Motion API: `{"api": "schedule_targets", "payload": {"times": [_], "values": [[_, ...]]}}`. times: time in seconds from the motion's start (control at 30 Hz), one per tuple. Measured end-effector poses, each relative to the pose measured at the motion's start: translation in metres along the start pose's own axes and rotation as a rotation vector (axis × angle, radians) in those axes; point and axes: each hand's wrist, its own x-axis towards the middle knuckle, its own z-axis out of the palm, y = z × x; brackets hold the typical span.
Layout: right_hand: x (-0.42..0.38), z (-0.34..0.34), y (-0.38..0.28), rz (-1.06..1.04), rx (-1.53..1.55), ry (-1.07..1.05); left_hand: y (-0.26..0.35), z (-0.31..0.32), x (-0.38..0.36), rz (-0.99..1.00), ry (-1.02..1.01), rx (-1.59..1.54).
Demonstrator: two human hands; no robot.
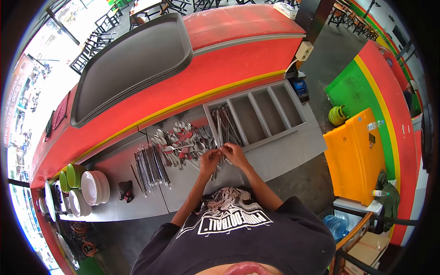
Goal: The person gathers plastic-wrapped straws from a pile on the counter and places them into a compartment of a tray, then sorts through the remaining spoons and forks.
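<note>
Close together at the near left corner of a grey divided tray, my left hand and my right hand are both closed on thin cutlery whose exact kind is hard to make out. The tray's leftmost compartment holds long wrapped cutlery; its other compartments hold nothing. Left of my hands, loose spoons and forks lie in a pile on the metal counter. Further left is a row of wrapped cutlery bundles.
Stacked dark trays rest on the red ledge ahead. White bowls and green bowls stand at the counter's left end, near a small dark object. An orange box is at right.
</note>
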Motion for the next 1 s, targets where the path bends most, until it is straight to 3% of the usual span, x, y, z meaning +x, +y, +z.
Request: {"api": "schedule_targets", "payload": {"times": [0.27, 0.37, 0.47, 0.57, 0.67, 1.0], "values": [[0.021, -0.051, -0.011, 0.177, 0.053, -0.054, -0.015, 0.058, 0.032, 0.035, 0.277, -0.027], [0.032, -0.036, 0.040, -0.269, -0.129, 0.051, -0.017, 0.063, 0.037, 0.036, 0.367, -0.003], [0.031, -0.044, 0.031, -0.155, -0.049, -0.045, -0.010, 0.070, 0.035, -0.015, 0.407, 0.056], [0.031, -0.054, 0.011, 0.099, 0.050, -0.183, -0.008, 0.071, 0.038, -0.056, 0.438, 0.027], [0.035, -0.055, 0.018, 0.151, 0.111, -0.213, -0.010, 0.074, 0.045, -0.064, 0.425, 0.021], [0.030, -0.053, 0.024, 0.012, 0.094, -0.183, -0.007, 0.072, 0.043, -0.054, 0.449, 0.143]]}}
